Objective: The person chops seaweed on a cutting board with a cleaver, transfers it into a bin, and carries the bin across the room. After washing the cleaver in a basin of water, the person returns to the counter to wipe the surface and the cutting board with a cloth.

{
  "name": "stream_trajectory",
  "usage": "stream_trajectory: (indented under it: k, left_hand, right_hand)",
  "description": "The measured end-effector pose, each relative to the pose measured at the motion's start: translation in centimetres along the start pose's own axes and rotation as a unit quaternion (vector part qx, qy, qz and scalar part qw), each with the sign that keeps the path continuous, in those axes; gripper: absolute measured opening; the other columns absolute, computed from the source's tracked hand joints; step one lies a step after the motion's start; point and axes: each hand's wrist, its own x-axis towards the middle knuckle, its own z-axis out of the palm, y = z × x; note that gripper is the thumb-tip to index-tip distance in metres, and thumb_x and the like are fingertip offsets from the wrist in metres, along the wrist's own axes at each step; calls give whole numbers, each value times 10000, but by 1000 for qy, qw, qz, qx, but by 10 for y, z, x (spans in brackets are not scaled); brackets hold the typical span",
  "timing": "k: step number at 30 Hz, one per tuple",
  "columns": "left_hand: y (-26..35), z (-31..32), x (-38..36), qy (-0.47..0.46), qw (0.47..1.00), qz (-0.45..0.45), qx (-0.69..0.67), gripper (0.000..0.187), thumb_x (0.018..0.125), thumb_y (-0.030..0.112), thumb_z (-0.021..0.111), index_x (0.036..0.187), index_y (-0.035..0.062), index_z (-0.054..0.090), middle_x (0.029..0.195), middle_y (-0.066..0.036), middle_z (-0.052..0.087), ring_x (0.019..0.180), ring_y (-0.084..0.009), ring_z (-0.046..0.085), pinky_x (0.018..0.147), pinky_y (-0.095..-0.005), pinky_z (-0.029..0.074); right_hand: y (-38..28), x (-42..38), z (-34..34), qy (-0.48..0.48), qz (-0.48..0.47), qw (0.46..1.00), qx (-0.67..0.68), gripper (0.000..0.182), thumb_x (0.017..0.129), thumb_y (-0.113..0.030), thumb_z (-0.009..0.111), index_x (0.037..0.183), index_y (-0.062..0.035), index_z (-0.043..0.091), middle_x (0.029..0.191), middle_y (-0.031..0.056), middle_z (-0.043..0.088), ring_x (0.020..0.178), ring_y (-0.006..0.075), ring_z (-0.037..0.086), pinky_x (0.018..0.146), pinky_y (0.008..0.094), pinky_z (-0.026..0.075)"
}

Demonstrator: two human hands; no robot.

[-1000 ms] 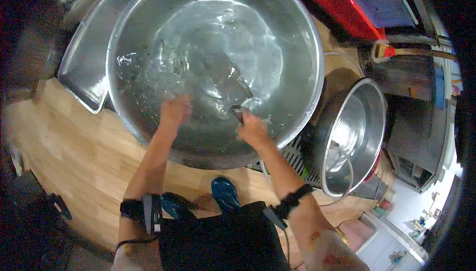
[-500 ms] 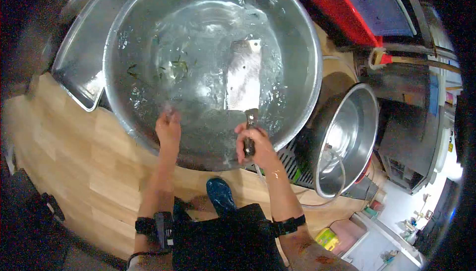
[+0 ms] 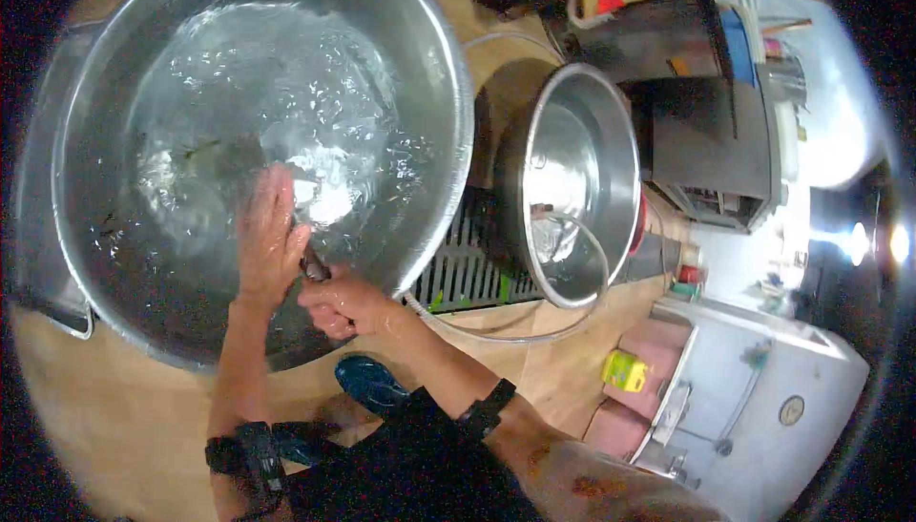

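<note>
In the head view, a large metal basin [image 3: 434, 93] of rippling water fills the upper left. My right hand [image 3: 345, 304] is wrapped round the dark handle of a cleaver [image 3: 313, 264] at the basin's near side. My left hand [image 3: 267, 236] lies flat over the cleaver's blade, fingers stretched out and pointing away from me. Most of the blade is hidden under that hand and blurred by the water; a dark part shows past the fingertips. Green leaf scraps [image 3: 202, 149] float just beyond it.
A smaller metal basin [image 3: 618, 131] stands to the right, with a hose [image 3: 596, 269] hanging into it. Between the two basins is a slotted drain grate [image 3: 463, 269]. A rectangular metal tray [image 3: 38, 198] sits at the left. My blue shoe [image 3: 370, 384] is below the big basin.
My left hand has moved from the basin's left side onto the cleaver blade. The cleaver has gone from showing its whole face to lying low at the water. The view has swung right.
</note>
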Motion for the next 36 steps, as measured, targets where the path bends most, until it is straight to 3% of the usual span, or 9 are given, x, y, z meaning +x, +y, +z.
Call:
stream_trajectory:
  k: [11,13,15,26,29,30,31,33,36]
  left_hand:
    - [-96,-10,-1,212,908,-292,-211,529,950,283,402,1423,74,293,1436,-166,342,1332,-319,317,1070,-435,260]
    - [-101,-36,-16,-253,867,-316,292,497,915,300,466,1371,117,394,1352,-180,428,1288,-342,367,1028,-494,309]
    - [-161,25,-47,-344,793,-424,271,449,868,298,535,1293,163,489,1278,-167,484,1275,-349,368,1020,-575,268]
    - [47,-172,-183,162,933,-302,108,419,797,122,576,1214,115,541,1314,-125,453,1250,-355,380,981,-481,273]
    - [87,-210,-312,158,854,-476,140,445,753,112,608,1192,103,542,1234,-157,492,1153,-355,445,952,-462,314]
    - [141,-218,-435,75,744,-655,107,365,766,164,608,1122,90,589,1151,-178,536,1074,-368,487,916,-458,374]
    - [187,-231,-480,114,687,-715,60,317,776,232,600,1050,78,637,1056,-215,597,998,-382,550,871,-447,434]
    - [280,-255,-559,60,586,-808,18,313,769,243,541,961,28,662,920,-252,634,880,-387,611,815,-457,479]
    - [434,-294,-601,214,389,-896,27,310,758,229,501,925,27,667,931,-247,633,889,-384,620,805,-448,490]
  right_hand:
    - [-19,-53,33,39,-53,975,-211,216,795,-181,660,802,-73,473,546,-20,424,436,70,398,361,234,298]
    - [-18,-35,17,126,-174,860,-462,250,806,-223,658,810,-32,496,579,-1,470,491,112,455,438,280,392]
    - [-21,-6,4,255,-233,651,-676,333,845,-328,562,883,2,543,641,151,599,623,297,621,589,427,494]
    - [-11,28,-12,326,-147,621,-698,331,698,-236,573,970,-52,610,862,205,640,853,330,637,694,414,490]
    - [-23,-27,-49,229,-24,644,-730,373,744,-288,645,945,19,578,695,142,622,508,238,597,435,365,455]
    - [-22,-78,-49,-79,-276,651,-702,414,747,-291,702,998,5,560,691,128,614,480,232,578,403,358,452]
    - [-39,-97,-91,63,-191,557,-806,430,746,-278,735,1022,-22,529,700,122,607,445,208,542,371,347,436]
    - [-70,-165,-4,165,64,822,-541,236,777,-229,628,643,-71,514,506,68,478,371,156,455,337,321,377]
    - [-105,-203,33,45,76,753,-652,355,790,-285,548,533,-63,445,477,77,453,368,171,438,373,319,393]
